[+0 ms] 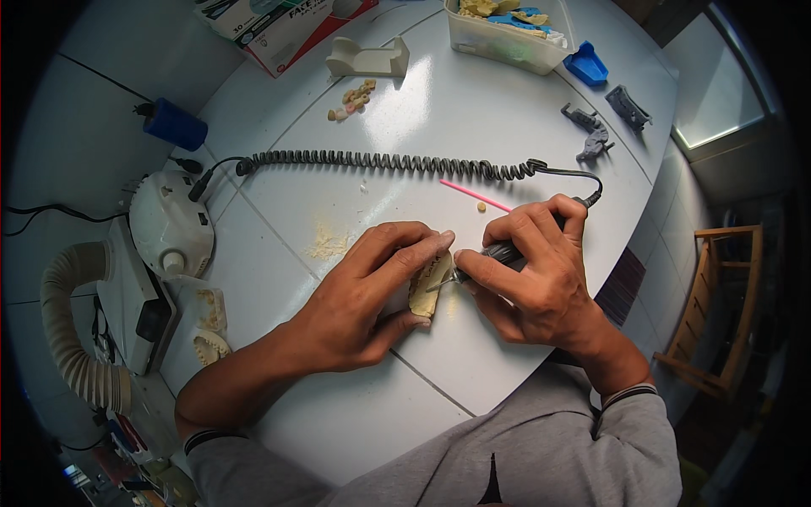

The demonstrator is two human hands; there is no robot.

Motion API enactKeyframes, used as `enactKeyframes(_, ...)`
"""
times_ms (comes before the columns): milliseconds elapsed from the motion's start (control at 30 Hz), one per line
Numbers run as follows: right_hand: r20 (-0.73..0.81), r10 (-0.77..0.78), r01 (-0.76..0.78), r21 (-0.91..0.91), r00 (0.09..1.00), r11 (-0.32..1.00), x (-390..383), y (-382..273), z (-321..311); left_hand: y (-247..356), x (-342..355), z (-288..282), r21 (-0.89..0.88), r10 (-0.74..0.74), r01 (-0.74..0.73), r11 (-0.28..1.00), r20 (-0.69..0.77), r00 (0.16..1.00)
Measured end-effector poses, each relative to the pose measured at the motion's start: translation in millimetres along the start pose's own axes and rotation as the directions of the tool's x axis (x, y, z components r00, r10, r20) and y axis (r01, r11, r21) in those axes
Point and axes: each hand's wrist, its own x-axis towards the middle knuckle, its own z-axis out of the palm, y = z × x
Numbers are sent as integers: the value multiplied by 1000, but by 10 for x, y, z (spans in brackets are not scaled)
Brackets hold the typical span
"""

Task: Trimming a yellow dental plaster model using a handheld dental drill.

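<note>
A pale yellow plaster dental model (429, 291) with dark handwriting on its face is gripped between the thumb and fingers of my left hand (376, 287). In my right hand (541, 275) is a dark rotary handpiece (504, 253), held like a pen. Its thin metal bur (443, 285) points left and reaches the model's right side; whether it touches cannot be made out. Pale dust lies on the table just right of the model. A black coiled cord (389, 161) runs from the handpiece to a white control unit (171, 224) at the left.
Beyond my hands lie a pink stick (475, 195), a small tan disc (481, 207) and a heap of yellowish shavings (325, 242). Dental casts (210, 346) and a ribbed hose (72, 321) are at left. Farther back stand a scrap-filled tub (507, 46), a cream holder (367, 61) and grey pieces (591, 135).
</note>
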Motion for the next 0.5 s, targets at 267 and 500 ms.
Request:
enactKeyframes(267,7,1,-1,2,1000,1000,9,-3,-12,-5,-2,5,-10,-6,6,1000,1,1000)
enactKeyframes(500,-9,13,-13,-2,1000,1000,0,-2,9,-1,-1,-1,-3,-2,2,1000,-2,1000)
